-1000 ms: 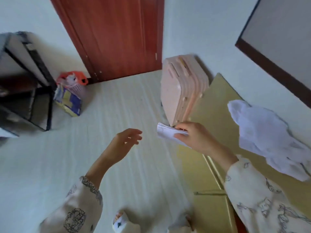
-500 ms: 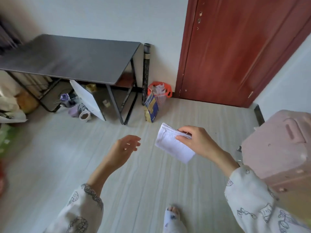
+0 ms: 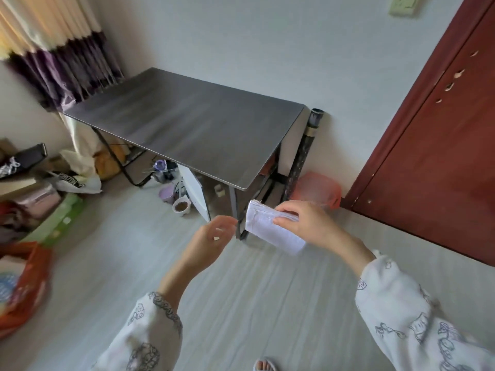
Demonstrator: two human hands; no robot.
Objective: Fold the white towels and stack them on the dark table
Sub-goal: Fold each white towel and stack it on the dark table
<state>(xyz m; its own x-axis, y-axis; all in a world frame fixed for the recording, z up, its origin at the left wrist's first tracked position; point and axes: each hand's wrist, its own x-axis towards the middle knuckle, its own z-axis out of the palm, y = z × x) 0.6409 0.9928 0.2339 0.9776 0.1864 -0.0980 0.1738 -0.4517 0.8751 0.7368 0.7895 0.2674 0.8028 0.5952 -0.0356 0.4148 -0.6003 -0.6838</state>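
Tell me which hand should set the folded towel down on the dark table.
Right. The right hand already pinches the folded white towel and is nearest the dark table's corner. The left hand is loosely curled beside the towel and holds nothing, so using it would probably mean a handover first.

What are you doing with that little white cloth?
A person is carrying a folded white towel toward the dark table. The right hand pinches the towel in the air, in front of the table's near corner. The left hand is beside it, fingers loosely curled, holding nothing. No towels lie on the tabletop yet, so this one is not yet set down.
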